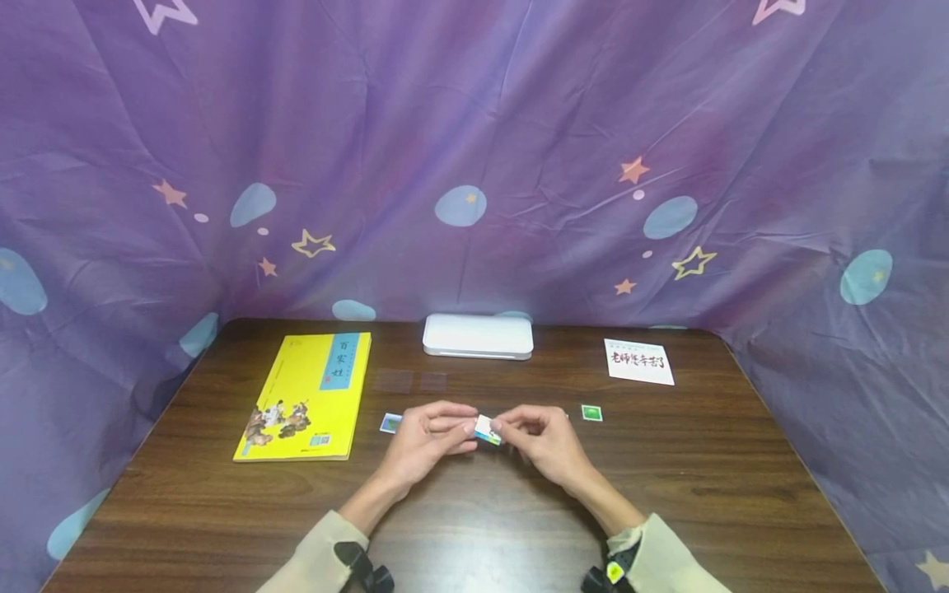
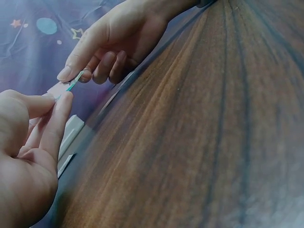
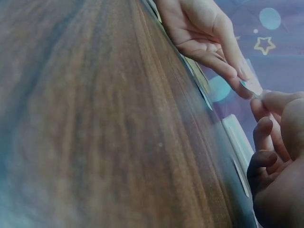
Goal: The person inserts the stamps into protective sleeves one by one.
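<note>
A small stamp-like picture card [image 1: 487, 429], white with blue and green along its lower edge, is held up between both hands above the table. My left hand [image 1: 424, 445] pinches its left end between thumb and fingers. At the other end, my right hand [image 1: 547, 443] pinches it with thumb and forefinger. The left wrist view shows the thin edge of the card [image 2: 71, 86] from the side. A blue picture card [image 1: 390, 423] lies partly hidden behind the left hand. To the right of the right hand lies a green picture card [image 1: 591, 413] with a white border.
A yellow book [image 1: 311, 403] lies at the left of the wooden table [image 1: 712, 494]. Two thin, see-through squares [image 1: 395, 380] are beside it. At the back stands a white, rounded case [image 1: 478, 336]. A white card with red-brown writing [image 1: 639, 362] lies at the back right.
</note>
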Action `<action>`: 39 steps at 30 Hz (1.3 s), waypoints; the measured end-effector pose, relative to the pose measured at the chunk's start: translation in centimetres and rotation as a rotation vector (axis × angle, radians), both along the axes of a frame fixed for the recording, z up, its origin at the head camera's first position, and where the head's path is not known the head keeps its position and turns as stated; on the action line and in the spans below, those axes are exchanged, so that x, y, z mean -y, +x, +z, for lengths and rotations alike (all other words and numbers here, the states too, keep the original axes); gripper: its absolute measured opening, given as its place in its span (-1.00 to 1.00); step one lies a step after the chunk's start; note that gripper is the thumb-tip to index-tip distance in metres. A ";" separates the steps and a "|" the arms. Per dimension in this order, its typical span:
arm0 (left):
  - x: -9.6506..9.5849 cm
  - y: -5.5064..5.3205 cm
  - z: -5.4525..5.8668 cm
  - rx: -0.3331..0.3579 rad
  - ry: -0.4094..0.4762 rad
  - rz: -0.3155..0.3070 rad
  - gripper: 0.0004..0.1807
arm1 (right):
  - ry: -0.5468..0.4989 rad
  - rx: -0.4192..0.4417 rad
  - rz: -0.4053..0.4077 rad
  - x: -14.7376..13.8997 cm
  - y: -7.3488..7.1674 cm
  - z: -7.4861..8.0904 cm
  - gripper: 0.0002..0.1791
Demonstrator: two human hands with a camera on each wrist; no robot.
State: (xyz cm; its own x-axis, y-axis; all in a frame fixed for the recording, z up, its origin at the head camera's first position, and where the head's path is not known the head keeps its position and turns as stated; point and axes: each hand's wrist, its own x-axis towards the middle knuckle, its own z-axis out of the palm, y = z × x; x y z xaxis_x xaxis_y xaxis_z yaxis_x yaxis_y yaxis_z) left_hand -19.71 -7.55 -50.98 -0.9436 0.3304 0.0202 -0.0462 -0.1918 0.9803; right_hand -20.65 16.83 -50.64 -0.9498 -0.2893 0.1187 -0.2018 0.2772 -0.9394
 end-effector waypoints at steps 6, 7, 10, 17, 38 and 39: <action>0.0 0.0 0.1 0.029 0.017 0.007 -0.55 | -0.005 -0.006 0.000 0.0 0.0 -0.1 -0.87; 0.0 0.0 0.2 0.032 0.019 0.005 -0.54 | -0.006 -0.004 -0.001 0.0 -0.1 -0.1 -0.87; 0.1 0.0 0.2 0.036 0.020 -0.002 -0.51 | -0.008 0.004 -0.002 0.0 0.0 0.0 -0.88; 0.1 0.0 0.1 0.032 0.012 -0.014 -0.51 | -0.005 0.018 0.014 0.0 0.0 0.1 -0.88; -0.1 0.2 0.2 0.000 -0.022 0.005 -0.59 | -0.046 0.071 0.035 0.2 0.2 0.2 -0.85; -0.1 0.2 0.3 0.002 -0.021 -0.001 -0.59 | -0.043 0.066 0.031 0.3 0.2 0.2 -0.86</action>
State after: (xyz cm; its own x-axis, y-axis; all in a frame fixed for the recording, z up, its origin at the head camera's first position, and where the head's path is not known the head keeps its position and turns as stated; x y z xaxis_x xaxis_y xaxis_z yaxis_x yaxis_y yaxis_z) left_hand -19.51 -7.48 -50.72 -0.9434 0.3314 0.0115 -0.0481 -0.1711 0.9841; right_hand -20.45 16.57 -50.47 -0.9466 -0.3151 0.0685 -0.1466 0.2311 -0.9618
